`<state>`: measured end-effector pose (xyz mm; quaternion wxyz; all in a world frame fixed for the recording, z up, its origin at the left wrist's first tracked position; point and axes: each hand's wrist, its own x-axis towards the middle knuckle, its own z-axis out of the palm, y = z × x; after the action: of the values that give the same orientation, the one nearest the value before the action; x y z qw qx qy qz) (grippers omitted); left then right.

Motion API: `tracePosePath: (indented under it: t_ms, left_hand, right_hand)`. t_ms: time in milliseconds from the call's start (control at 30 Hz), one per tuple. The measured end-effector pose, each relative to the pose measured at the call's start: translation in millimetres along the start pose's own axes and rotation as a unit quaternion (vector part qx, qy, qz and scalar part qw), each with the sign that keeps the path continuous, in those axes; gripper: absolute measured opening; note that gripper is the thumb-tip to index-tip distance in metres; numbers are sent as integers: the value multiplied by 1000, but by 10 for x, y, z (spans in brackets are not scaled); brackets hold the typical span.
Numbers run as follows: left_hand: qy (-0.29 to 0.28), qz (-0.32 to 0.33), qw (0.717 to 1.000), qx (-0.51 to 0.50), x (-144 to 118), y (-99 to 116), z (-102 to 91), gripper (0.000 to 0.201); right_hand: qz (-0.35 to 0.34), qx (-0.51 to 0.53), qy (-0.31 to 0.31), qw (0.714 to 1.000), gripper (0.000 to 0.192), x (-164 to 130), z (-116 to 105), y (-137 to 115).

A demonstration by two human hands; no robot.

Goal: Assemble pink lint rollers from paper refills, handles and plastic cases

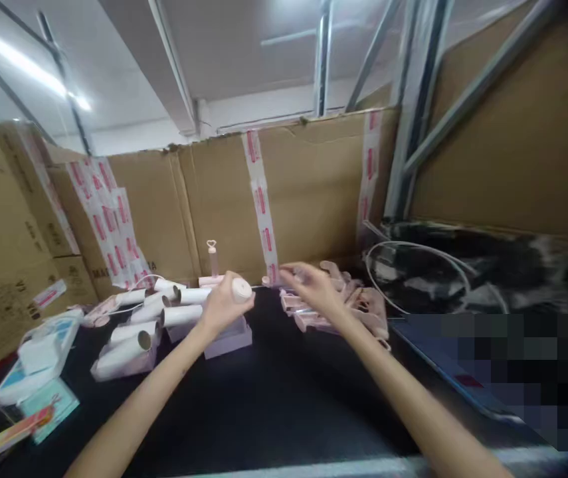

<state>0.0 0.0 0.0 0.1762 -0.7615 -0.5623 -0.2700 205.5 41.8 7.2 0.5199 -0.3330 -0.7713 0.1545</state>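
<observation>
Head cam, only view: both arms stretched fwd over a black tabletop [284, 398]. Left hand [221, 302] is clamped round a white roller [240, 289], rounded end poking out to the right betw thumb & fingers, held up above the table. Right hand [313, 285] is just beside it, fingers spread & loosely curled, gripping nothing I can make out; it's blurred w/ motion, so can't tell if a fingertip touches anything. The two hands are near each other but apart. Right behind the right hand lies a heap of pink plastic handles [358, 305] on the table. Left of the left hand, a pile of white rolls [149, 318], some in clear wrap. A pale pink box [228, 338] sits on the table under the left hand. Far left: blue-&-white packets [39, 358]. Cardboard wall w/ red-printed tape [258, 192] at the back.
</observation>
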Motion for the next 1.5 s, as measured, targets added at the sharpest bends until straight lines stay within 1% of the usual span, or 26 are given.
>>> tracePosePath:
  t_ms: [100, 167, 267, 333, 400, 467, 600, 633, 733, 833, 900, 1000, 1033, 1067, 1100, 1133, 1200, 1233, 1267, 1300, 1367, 1500]
  left_hand:
    - [-26, 33, 999, 5, -72, 30, 5, 23]
    - [-39, 56, 998, 10, -97, 50, -4, 21]
    - [-49, 86, 995, 19, -103, 69, -19, 20]
    - [-52, 101, 993, 23, -99, 73, -8, 15]
    - [-54, 108, 992, 22, -97, 74, 25, 11]
    - [-52, 106, 993, 12, -98, 75, 69, 13]
    - [-36, 76, 996, -42, -87, 40, 106, 7]
    - [-28, 61, 996, -61, -76, 11, 95, 8]
    - [13, -10, 992, -128, -21, -123, 16, 20]
    - [71, -96, 970, -211, 45, -245, -70, 23]
    - [102, -133, 947, -275, 73, -256, -98, 25]
    - [131, -157, 907, -368, 85, -147, -109, 28]
    - [140, -164, 891, -401, 83, -91, -116, 30]
    - [154, -173, 864, -448, 80, -36, -130, 32]
    - [171, -184, 824, -508, 75, 16, -149, 33]
    - [187, -194, 772, -575, 71, 59, -174, 33]
    - [211, -207, 658, -693, 62, 115, -226, 32]
    - [217, -209, 615, -729, 57, 130, -248, 31]
    - [219, -210, 593, -746, 52, 139, -264, 30]
    - [221, -208, 582, -754, 48, 145, -273, 28]
    - [225, -204, 571, -762, 38, 157, -278, 26]
    - [226, -205, 570, -763, 20, 191, -265, 27]
  right_hand:
    - [-8, 18, -57, 998, 32, -141, 311, -160]
    - [-6, 30, -77, 997, 29, -205, 420, -224]
    - [9, 50, -85, 995, 27, -242, 449, -250]
    - [22, 67, -90, 993, 26, -241, 440, -245]
    - [36, 89, -94, 991, 27, -234, 445, -239]
    - [48, 112, -96, 988, 31, -229, 461, -233]
    - [82, 144, -87, 982, 31, -220, 483, -178]
    - [94, 150, -82, 981, 32, -215, 485, -153]
    - [128, 161, -64, 977, 40, -188, 507, -72]
    - [139, 165, -81, 973, 45, -167, 564, -36]
    - [133, 165, -90, 973, 48, -176, 604, -55]
    - [119, 174, -90, 973, 52, -233, 636, -138]
    - [119, 181, -98, 971, 50, -261, 641, -171]
    - [123, 190, -110, 968, 47, -290, 647, -204]
    - [130, 199, -122, 964, 44, -319, 655, -234]
    - [139, 209, -130, 959, 41, -345, 665, -259]
    - [155, 227, -130, 953, 39, -384, 692, -294]
    - [160, 235, -125, 951, 40, -396, 706, -303]
    - [163, 243, -119, 949, 41, -404, 718, -310]
    - [166, 250, -112, 947, 42, -407, 727, -314]
    - [171, 261, -101, 945, 43, -408, 731, -322]
    - [182, 274, -82, 941, 40, -409, 710, -342]
